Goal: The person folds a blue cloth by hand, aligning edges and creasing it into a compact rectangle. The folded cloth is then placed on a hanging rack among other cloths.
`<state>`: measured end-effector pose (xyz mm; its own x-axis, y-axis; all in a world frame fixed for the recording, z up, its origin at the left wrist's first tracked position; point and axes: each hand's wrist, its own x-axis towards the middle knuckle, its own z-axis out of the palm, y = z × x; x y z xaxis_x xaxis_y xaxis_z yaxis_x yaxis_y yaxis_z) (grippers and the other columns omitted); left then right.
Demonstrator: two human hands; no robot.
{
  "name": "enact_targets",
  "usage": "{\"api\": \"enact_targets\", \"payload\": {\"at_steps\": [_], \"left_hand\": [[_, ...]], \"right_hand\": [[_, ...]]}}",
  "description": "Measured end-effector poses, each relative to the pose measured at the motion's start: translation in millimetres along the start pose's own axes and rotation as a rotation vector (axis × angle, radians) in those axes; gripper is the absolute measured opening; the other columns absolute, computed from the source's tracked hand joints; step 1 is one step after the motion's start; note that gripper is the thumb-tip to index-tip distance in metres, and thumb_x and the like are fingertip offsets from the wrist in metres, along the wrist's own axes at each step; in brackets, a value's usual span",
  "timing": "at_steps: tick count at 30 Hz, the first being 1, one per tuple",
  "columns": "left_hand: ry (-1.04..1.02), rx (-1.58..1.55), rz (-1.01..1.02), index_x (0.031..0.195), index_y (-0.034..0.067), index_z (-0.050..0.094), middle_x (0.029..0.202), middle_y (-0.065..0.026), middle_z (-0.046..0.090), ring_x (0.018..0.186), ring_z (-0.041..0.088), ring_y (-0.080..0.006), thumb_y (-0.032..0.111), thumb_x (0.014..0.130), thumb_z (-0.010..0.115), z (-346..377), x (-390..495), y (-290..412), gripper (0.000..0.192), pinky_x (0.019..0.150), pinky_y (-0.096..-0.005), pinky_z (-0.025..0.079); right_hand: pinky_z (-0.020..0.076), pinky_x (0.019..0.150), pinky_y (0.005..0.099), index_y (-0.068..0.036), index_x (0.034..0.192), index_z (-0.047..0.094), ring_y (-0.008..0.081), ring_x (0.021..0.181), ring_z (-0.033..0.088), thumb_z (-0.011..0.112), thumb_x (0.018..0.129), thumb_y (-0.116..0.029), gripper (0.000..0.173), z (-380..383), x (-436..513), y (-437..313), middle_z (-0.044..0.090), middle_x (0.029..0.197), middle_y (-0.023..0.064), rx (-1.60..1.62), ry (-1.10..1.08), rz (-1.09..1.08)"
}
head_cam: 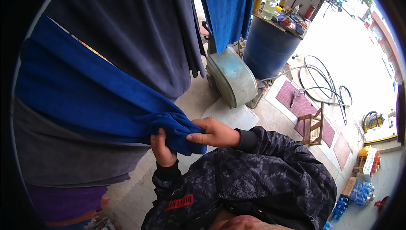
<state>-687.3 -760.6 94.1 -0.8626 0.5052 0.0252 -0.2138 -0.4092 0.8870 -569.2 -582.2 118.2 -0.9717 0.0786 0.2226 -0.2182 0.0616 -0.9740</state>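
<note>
A long blue cloth point(92, 93) hangs at the left, its lower end bunched up in front of my chest. My left hand point(163, 150) grips the bunched part from the near left side, thumb on top. From the right, my right hand point(215, 132) pinches the same gathered end, its thumb laid over a fold; the fingers behind the cloth are hidden. Directly beyond it hangs a dark grey cloth point(133, 30). On the near side hang a lighter grey cloth point(63, 157) and a purple cloth point(65, 200).
Ahead hangs another blue cloth point(226, 8), above a worn greenish metal housing point(233, 78). A blue drum point(269, 46) carries bottles and cans. On the floor lie a coiled hose point(330, 74), a spray gun point(297, 97) and a small wooden stool point(312, 125). Blue bottles point(361, 192) stand right.
</note>
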Motion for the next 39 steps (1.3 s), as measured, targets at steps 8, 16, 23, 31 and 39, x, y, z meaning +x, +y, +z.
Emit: {"api": "enact_targets", "payload": {"at_steps": [8,16,23,31,39], "left_hand": [[0.04,-0.012,-0.007,0.123,0.002,0.066,0.12,-0.0109,0.067,0.106,0.065,-0.0209,0.037,0.105,0.062,-7,-4,-10,0.039,0.095,-0.0363,0.053],[0.276,0.675,0.539,0.123,-0.002,0.063,0.118,-0.0142,0.068,0.106,0.067,-0.0238,0.039,0.107,0.059,-28,3,-7,0.045,0.094,-0.037,0.055],[0.686,0.49,0.448,0.144,0.0,0.05,0.142,-0.0195,0.056,0.128,0.057,-0.0292,0.054,0.107,0.052,-106,24,-23,0.066,0.11,-0.0413,0.046],[0.132,0.036,-0.006,0.154,0.002,0.044,0.155,-0.017,0.049,0.141,0.048,-0.0299,0.058,0.106,0.056,-149,40,-90,0.074,0.12,-0.0414,0.034],[-0.039,0.179,0.037,0.154,-0.004,0.04,0.158,-0.0162,0.046,0.14,0.047,-0.0307,0.053,0.1,0.068,-91,-12,-43,0.084,0.117,-0.0399,0.038]], "right_hand": [[0.0553,0.074,0.0363,0.003,0.109,0.064,0.0218,0.076,0.067,0.072,0.102,-0.037,0.041,1,2,1,0.067,0.084,0.017,-0.088,-0.096,-0.006],[0.0519,0.068,0.0344,0.002,0.104,0.066,0.0167,0.071,0.063,0.07,0.104,-0.031,0.034,-3,4,2,0.064,0.079,0.0134,-0.079,-0.029,-0.076],[0.0497,0.064,0.029,-0.001,0.106,0.069,0.0091,0.072,0.059,0.066,0.107,-0.03,0.029,-18,-1,-8,0.066,0.08,0.0013,0.117,0.062,0.01],[0.0534,0.078,0.0259,-0.002,0.114,0.07,0.0066,0.087,0.062,0.067,0.106,-0.033,0.032,-14,-2,-14,0.069,0.093,-0.003,0.264,-0.068,0.048],[0.0518,0.08,0.0236,0.0,0.117,0.068,0.0034,0.089,0.059,0.066,0.107,-0.024,0.027,-15,22,11,0.067,0.097,-0.0048,0.381,0.352,0.104]]}}
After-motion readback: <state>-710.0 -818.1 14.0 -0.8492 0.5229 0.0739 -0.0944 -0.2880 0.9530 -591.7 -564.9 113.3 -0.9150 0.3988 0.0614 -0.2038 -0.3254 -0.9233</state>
